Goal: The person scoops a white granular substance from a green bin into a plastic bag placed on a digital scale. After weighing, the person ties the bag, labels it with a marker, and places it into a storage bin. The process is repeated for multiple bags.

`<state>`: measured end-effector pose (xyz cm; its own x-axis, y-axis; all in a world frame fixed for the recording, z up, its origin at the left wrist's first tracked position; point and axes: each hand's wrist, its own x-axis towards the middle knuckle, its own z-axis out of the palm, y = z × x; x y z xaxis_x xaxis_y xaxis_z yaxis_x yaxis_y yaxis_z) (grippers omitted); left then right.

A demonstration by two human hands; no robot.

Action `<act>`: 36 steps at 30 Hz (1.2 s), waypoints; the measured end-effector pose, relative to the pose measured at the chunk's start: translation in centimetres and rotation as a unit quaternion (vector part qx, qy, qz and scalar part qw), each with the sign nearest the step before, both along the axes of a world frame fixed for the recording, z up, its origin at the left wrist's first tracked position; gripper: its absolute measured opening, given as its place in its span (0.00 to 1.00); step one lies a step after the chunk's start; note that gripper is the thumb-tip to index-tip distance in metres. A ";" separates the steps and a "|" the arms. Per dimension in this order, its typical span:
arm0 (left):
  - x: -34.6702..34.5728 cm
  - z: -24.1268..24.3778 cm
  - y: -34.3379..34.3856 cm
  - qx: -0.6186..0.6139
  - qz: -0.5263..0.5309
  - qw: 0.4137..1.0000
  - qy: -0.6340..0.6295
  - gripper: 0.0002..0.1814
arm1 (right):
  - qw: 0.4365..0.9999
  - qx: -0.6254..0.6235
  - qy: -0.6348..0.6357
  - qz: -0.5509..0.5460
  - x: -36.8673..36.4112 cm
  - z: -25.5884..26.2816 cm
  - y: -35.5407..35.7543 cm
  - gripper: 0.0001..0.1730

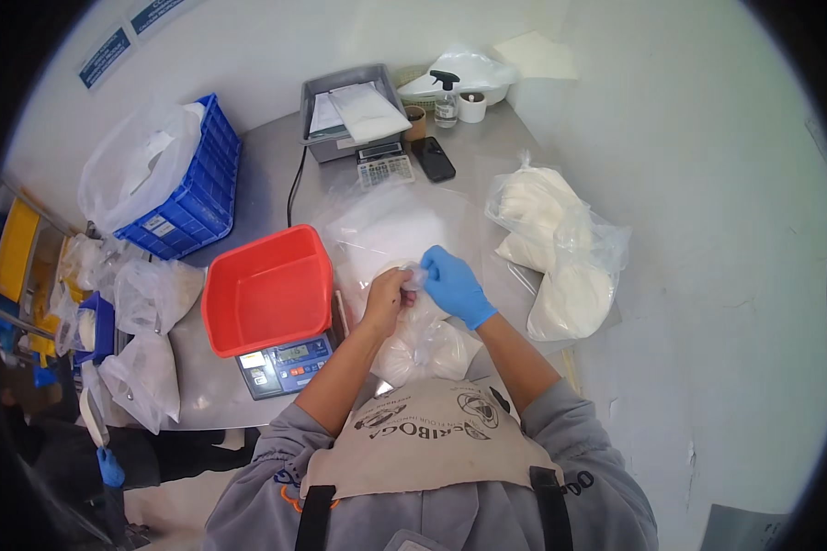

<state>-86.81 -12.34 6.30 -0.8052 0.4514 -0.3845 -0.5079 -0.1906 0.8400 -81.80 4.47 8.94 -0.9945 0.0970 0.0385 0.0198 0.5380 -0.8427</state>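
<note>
My bare left hand (388, 299) and my blue-gloved right hand (457, 286) meet over the steel table. Between them they pinch the twisted neck of a clear plastic bag (415, 275). Its body lies partly hidden under my hands and forearms. Closer to my apron sits a clear bag of white powder (424, 355) with a gathered top. Beyond my hands lie flat clear plastic bags (393, 224). To the left, a red plastic tub (276, 289) rests on a digital scale (286, 365) with a lit display.
Bags of white powder (572, 296) lie right, beside the wall. A blue crate (189, 206) with a plastic liner stands left. At the back are a grey tray (317, 148), calculator (386, 171), phone (433, 160) and spray bottle (446, 107). A co-worker's gloved hand (110, 468) holds a scoop (93, 420).
</note>
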 end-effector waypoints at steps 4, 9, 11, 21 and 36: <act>1.5 2.6 -0.1 0.037 0.034 0.998 -0.027 0.18 | 0.994 -0.093 0.049 0.010 1.0 1.4 -1.1 0.12; 2.5 -1.2 0.7 0.046 0.004 0.993 0.110 0.19 | 0.990 -0.050 0.107 -0.072 -2.5 2.1 -2.6 0.08; 2.2 -1.7 0.7 0.069 0.023 0.988 0.136 0.17 | 0.984 0.013 0.173 -0.046 -3.3 4.2 -4.5 0.09; 2.2 2.8 -0.9 -0.142 0.091 0.953 0.250 0.27 | 0.961 -0.034 0.275 -0.009 4.9 14.7 2.6 0.08; 8.6 14.2 19.9 -0.135 -0.199 0.925 0.293 0.21 | 0.965 -0.185 0.051 -0.181 12.8 12.3 26.4 0.05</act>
<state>-78.20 7.57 20.54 -0.7016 0.7084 -0.0768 0.0651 0.1710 0.9831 -69.00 30.88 21.24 -0.8858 0.4631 0.0311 0.0559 0.1730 -0.9833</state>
